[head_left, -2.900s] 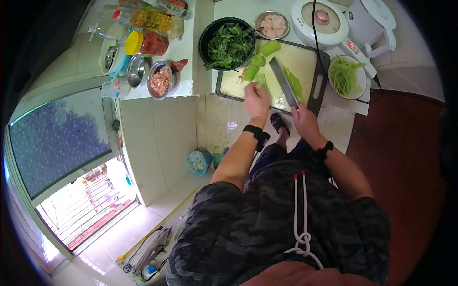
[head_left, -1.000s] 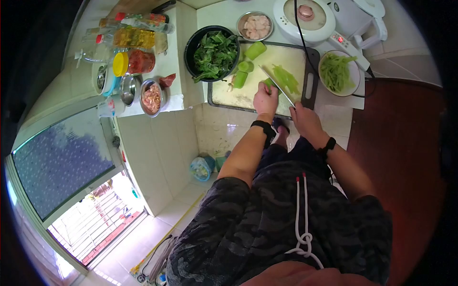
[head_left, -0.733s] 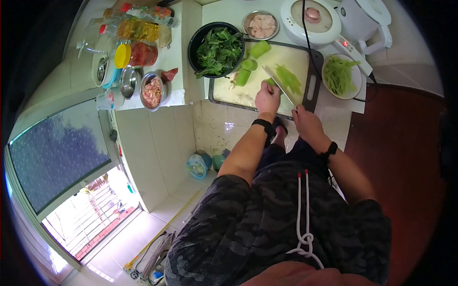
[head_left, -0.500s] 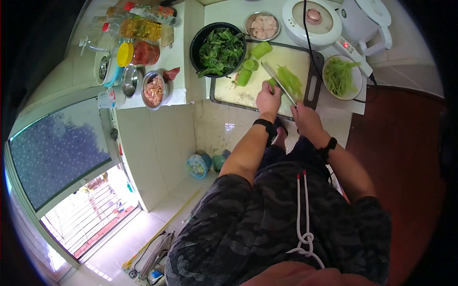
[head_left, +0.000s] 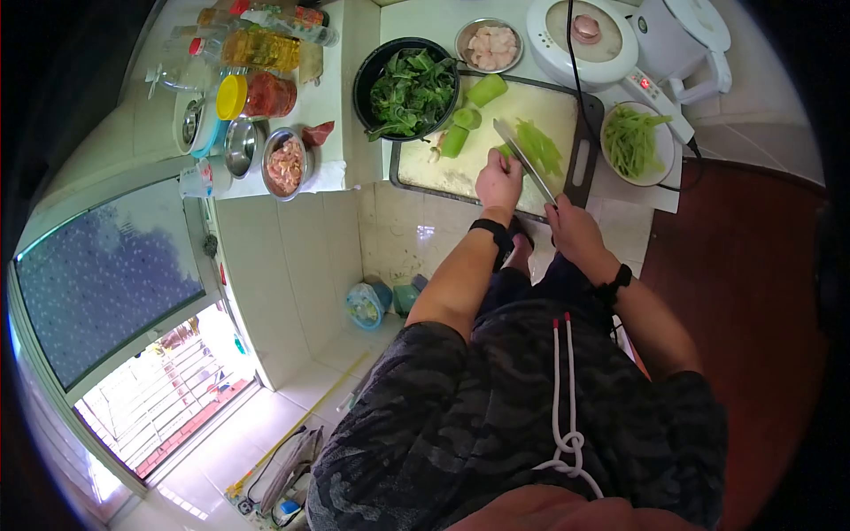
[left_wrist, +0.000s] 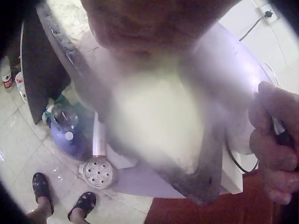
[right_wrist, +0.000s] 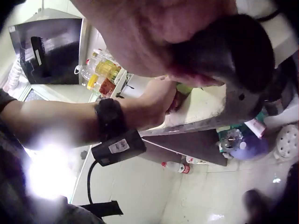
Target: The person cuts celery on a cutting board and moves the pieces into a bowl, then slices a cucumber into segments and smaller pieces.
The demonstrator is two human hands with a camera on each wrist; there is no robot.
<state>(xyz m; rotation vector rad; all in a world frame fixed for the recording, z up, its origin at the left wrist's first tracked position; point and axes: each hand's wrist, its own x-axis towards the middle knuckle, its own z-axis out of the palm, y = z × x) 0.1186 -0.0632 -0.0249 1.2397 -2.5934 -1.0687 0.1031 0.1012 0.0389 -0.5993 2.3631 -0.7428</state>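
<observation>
The white counter (head_left: 642, 196) spans the top of the head view, its lower edge at the right dropping straight to red-brown flooring. On it, at upper centre, lies the dark-rimmed cutting board (head_left: 522, 97), cream and wet-looking, with a slot near its right end; floor tiles show right below its lower edge. Along the upper edges things stand close: a white cooker (head_left: 540, 35) at upper right, a black pot (head_left: 362, 97) of dark leaves against the board's upper left, a white plate (head_left: 670, 150) of pale green strips just beyond its right end. Cream board surface shows between the pot and the knife, and again along the lower left.

The knife (head_left: 529, 166) slants from upper left to lower right across the board, its blade grey and shiny; the right hand (head_left: 580, 234) grips the handle at the lower edge. The left hand (head_left: 499, 186) sits just left of the blade, fingers bent onto a green piece. Right of the blade spreads a flat heap of thin, light green slices (head_left: 538, 149). Thick green chunks (head_left: 487, 88) lie near the pot. Smallest is the green piece (head_left: 505, 150), mostly hidden by the fingers.
</observation>
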